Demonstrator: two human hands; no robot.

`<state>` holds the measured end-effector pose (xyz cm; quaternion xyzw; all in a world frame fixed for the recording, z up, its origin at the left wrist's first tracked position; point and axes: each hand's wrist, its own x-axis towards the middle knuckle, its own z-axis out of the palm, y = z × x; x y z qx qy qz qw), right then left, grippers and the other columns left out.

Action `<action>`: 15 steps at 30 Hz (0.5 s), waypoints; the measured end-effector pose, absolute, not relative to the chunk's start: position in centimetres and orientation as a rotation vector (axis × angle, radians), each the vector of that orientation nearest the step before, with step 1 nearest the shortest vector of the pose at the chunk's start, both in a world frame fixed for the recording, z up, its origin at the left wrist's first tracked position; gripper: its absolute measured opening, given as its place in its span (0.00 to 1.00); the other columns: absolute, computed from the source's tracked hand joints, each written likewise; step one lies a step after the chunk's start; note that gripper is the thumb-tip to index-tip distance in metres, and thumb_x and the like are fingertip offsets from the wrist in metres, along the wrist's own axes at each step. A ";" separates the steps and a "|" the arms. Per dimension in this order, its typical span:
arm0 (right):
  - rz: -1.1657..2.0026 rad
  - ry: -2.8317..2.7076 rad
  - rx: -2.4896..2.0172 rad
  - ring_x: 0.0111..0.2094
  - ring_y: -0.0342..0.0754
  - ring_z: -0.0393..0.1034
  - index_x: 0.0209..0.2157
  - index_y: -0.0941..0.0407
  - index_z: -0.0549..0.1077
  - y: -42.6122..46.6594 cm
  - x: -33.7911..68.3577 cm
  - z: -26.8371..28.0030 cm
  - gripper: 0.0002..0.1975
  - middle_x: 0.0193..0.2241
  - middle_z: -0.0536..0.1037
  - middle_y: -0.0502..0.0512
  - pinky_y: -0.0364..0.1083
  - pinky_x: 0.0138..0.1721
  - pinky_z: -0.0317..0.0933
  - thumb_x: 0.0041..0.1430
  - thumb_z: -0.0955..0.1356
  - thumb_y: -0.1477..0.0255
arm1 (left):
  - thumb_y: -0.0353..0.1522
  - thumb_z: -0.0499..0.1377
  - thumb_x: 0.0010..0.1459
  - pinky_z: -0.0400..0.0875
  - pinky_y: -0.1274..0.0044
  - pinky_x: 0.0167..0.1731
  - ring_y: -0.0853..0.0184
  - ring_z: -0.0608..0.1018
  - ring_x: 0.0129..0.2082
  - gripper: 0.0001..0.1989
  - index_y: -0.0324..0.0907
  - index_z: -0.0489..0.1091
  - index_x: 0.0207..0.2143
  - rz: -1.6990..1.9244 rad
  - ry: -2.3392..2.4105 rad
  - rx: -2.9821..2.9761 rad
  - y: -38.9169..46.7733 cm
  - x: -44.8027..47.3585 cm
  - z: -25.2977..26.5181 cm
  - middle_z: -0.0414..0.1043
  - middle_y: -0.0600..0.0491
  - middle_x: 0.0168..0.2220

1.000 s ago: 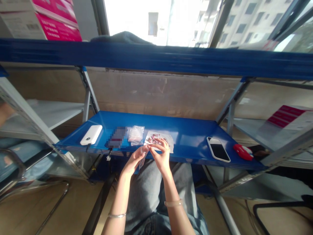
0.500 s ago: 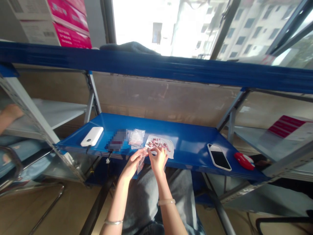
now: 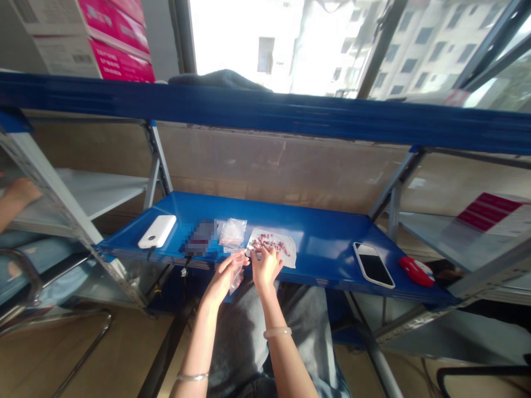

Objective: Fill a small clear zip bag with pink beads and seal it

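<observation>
My left hand (image 3: 220, 281) pinches a small clear plastic bag (image 3: 236, 277) at the near edge of the blue shelf. Close beside it, my right hand (image 3: 266, 269) has its fingers curled and pressed together at the near left part of a white sheet (image 3: 290, 257). On that sheet lie several small pink, red and dark beads (image 3: 271, 243). Whatever sits between my right fingertips is too small or hidden to make out. A stack of clear plastic bags (image 3: 233, 234) lies just left of the sheet.
On the blue shelf (image 3: 327, 232) are a white device (image 3: 157, 231) with a cable, a blurred-out dark item (image 3: 201, 237), a phone (image 3: 373, 265) and a red-and-white object (image 3: 416, 271). A blue beam (image 3: 265, 113) crosses above. Another person's hand (image 3: 22, 192) shows far left.
My right hand has shifted slightly left and down over the beads. My left hand, with the plastic bag, has moved a little left, leaving a small gap between the hands.
</observation>
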<state>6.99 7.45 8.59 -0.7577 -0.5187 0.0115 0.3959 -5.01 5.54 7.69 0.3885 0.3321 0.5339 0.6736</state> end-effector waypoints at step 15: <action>0.420 -1.376 -1.159 0.43 0.51 0.66 0.30 0.54 0.78 3.7 8.8 12.1 0.09 0.35 0.74 0.55 0.52 0.48 0.58 0.54 0.69 0.63 | 0.48 0.61 0.49 0.66 0.78 0.33 0.58 0.73 0.48 0.30 0.43 0.69 0.51 1.032 0.844 0.975 4.6 -5.0 9.2 0.72 0.46 0.49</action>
